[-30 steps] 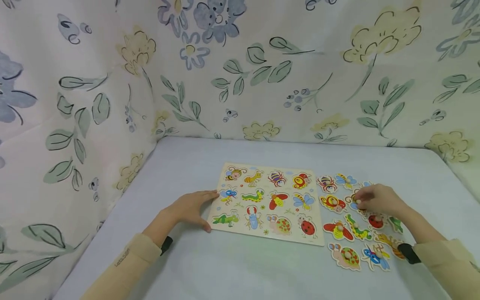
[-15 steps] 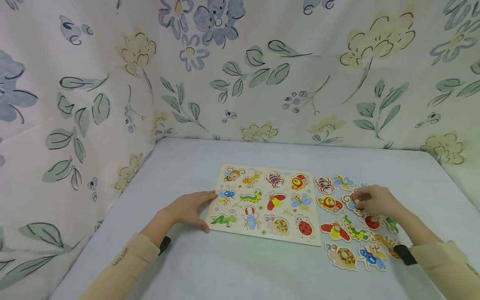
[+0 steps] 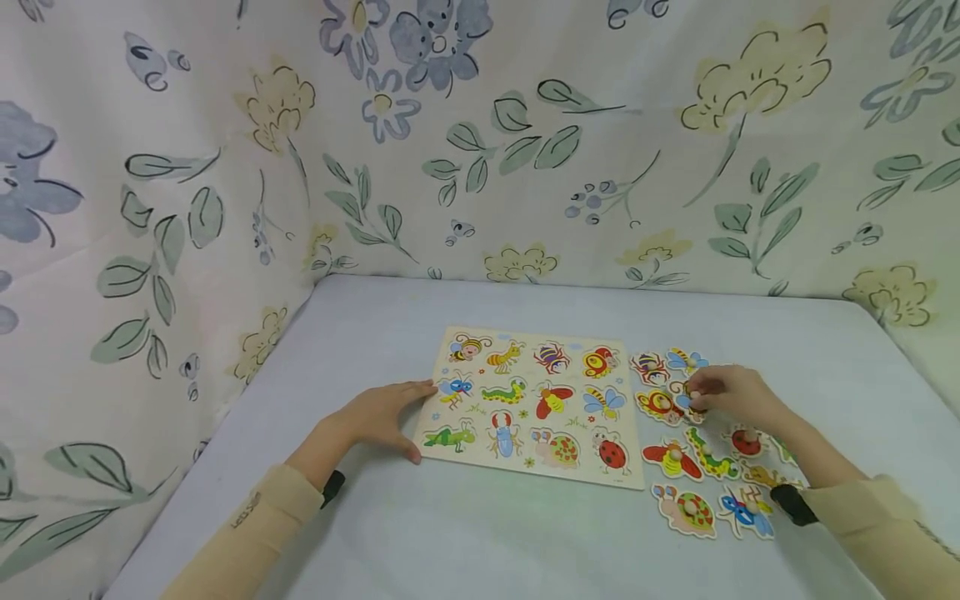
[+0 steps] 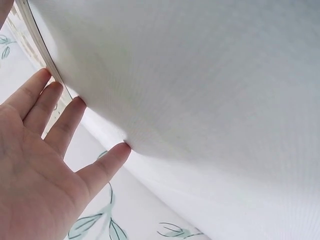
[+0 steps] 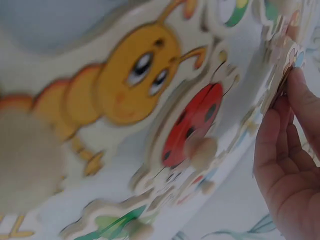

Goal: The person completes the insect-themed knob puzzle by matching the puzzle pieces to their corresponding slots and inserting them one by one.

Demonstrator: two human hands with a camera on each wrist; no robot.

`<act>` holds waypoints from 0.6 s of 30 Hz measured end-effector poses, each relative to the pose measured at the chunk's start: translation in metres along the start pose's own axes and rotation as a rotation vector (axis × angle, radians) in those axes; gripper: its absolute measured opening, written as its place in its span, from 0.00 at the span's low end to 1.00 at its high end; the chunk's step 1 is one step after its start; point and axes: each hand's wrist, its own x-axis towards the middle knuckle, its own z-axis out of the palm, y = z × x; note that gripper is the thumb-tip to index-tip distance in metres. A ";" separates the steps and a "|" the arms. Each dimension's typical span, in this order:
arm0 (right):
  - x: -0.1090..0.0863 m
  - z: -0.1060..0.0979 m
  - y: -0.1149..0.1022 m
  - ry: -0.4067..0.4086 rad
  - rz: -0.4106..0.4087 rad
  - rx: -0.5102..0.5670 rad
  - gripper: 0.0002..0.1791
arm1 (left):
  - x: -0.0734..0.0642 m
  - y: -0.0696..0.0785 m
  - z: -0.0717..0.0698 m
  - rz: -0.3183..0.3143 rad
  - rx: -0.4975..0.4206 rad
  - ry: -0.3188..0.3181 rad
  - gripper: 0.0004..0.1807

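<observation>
In the head view a wooden insect puzzle board [image 3: 577, 425] lies flat, its pictured recesses facing up. My left hand [image 3: 382, 417] touches its left edge with fingers spread and fairly straight; the left wrist view shows those fingertips [image 4: 77, 102] against the board's side. To the right of the board my right hand [image 3: 746, 402] pinches a bee puzzle piece [image 3: 682, 402], partly covered by the fingers. That piece is near the snail-like red and yellow piece [image 3: 658, 407]. In the right wrist view the thumb and fingers [image 5: 300, 82] hold the piece's edge region.
Several knobbed pieces lie right of the board, among them a spider [image 3: 649, 367], a caterpillar [image 3: 708, 454], a ladybird [image 5: 200, 117], a snail [image 3: 686, 510] and a mosquito [image 3: 746, 512]. A floral cloth [image 3: 480, 217] stands behind the white table [image 3: 450, 533].
My right hand has moved left with the bee piece, away from where it lay among the other pieces. My left hand stays at the board's edge.
</observation>
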 end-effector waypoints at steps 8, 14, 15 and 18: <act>0.011 0.007 -0.017 -0.034 -0.033 0.019 0.06 | 0.001 0.000 0.000 0.002 0.003 -0.003 0.58; 0.017 0.012 -0.027 -0.041 -0.043 0.029 0.07 | 0.001 -0.001 0.000 0.008 0.005 0.001 0.58; 0.017 0.012 -0.029 -0.042 -0.042 0.035 0.07 | 0.001 -0.002 0.000 0.007 0.004 0.001 0.58; 0.020 0.013 -0.032 -0.043 -0.034 0.033 0.09 | 0.001 -0.003 0.001 0.006 0.004 -0.001 0.58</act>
